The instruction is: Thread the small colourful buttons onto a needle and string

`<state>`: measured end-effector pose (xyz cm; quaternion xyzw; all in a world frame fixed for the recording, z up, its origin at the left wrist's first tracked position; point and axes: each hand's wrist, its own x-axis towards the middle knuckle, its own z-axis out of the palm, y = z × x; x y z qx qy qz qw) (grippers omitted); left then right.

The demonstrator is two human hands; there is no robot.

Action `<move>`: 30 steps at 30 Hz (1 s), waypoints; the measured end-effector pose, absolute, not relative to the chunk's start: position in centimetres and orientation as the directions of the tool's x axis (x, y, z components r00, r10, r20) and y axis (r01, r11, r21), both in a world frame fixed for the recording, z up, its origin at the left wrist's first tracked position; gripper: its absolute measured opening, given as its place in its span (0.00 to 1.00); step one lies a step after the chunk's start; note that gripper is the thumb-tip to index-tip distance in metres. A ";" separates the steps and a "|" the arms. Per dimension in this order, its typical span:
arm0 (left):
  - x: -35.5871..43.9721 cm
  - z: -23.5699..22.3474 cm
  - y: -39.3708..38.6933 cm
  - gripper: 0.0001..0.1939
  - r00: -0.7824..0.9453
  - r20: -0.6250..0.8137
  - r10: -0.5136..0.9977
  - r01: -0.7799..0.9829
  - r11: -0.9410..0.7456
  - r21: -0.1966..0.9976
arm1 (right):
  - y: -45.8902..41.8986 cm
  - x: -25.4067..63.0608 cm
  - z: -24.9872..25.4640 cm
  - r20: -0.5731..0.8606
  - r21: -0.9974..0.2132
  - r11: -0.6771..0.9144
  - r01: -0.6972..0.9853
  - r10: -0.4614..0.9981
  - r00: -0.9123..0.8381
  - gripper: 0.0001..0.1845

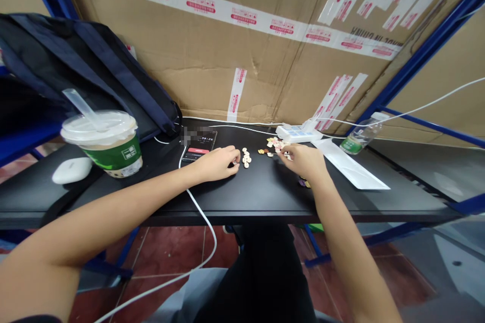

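Observation:
My left hand (pixel 220 164) rests on the black table with its fingers curled together; a small pale bit shows at the fingertips, too small to name. Just right of it lies a short cluster of cream button-like discs (pixel 246 158). My right hand (pixel 305 162) has thumb and fingers pinched at the near edge of a larger pile of pale button-like pieces (pixel 276 144); what they hold, if anything, is hidden. Beside that pile sit a few yellow and brown pieces (pixel 262 151). Purple and yellow pieces (pixel 303 182) are partly covered by my right wrist.
Behind my left hand lies a phone (pixel 199 146) with a white cable. Further left stand a lidded drink cup (pixel 108 146), a white case (pixel 71 170) and a backpack (pixel 94 60). On the right are a power strip (pixel 297 133), a white packet (pixel 352 164) and a bottle (pixel 361 135).

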<state>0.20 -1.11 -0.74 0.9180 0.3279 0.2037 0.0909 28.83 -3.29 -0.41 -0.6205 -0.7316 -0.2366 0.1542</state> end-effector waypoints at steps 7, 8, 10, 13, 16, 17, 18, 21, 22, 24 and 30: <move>0.2 -0.7 -1.2 0.06 0.699 0.328 0.635 0.567 -0.772 0.286 | -3.4 28.7 -0.3 0.526 0.166 0.115 0.980 0.830 -0.186 0.14; 0.2 -0.7 -1.2 0.06 0.699 0.325 0.636 0.569 -0.771 0.286 | -3.4 28.7 -0.3 0.519 0.163 0.109 0.981 0.836 -0.179 0.13; 0.2 -0.7 -1.1 0.06 0.701 0.324 0.635 0.567 -0.772 0.288 | -3.4 28.7 -0.3 0.505 0.154 0.103 0.983 0.847 -0.168 0.12; 0.2 -0.6 -1.1 0.06 0.700 0.328 0.635 0.564 -0.772 0.292 | -3.4 28.7 -0.2 0.491 0.139 0.151 0.979 0.848 -0.201 0.11; 0.3 -0.5 -1.2 0.05 0.712 0.320 0.625 0.539 -0.778 0.322 | -3.7 28.4 0.0 0.472 0.104 0.316 0.943 0.819 -0.326 0.10; 0.4 -0.5 -1.2 0.05 0.722 0.313 0.617 0.518 -0.783 0.345 | -3.8 28.2 0.1 0.465 0.086 0.383 0.920 0.801 -0.377 0.10; 0.4 -0.5 -1.2 0.05 0.737 0.305 0.604 0.491 -0.787 0.373 | -4.0 28.0 0.2 0.458 0.066 0.447 0.892 0.781 -0.425 0.10; 0.6 -0.5 -1.3 0.08 0.780 0.294 0.553 0.401 -0.802 0.443 | -4.5 26.9 0.4 0.437 0.020 0.599 0.801 0.715 -0.546 0.10; 0.6 -0.5 -1.4 0.09 0.790 0.294 0.538 0.379 -0.805 0.457 | -4.6 26.5 0.4 0.432 0.013 0.631 0.776 0.696 -0.573 0.11; 0.7 -0.6 -1.4 0.11 0.795 0.297 0.530 0.361 -0.805 0.471 | -4.8 25.8 0.4 0.431 0.012 0.672 0.740 0.665 -0.611 0.11; 0.7 -0.6 -1.2 0.08 0.805 0.287 0.519 0.346 -0.805 0.483 | -4.6 25.0 -0.1 0.461 0.060 0.710 0.702 0.604 -0.650 0.13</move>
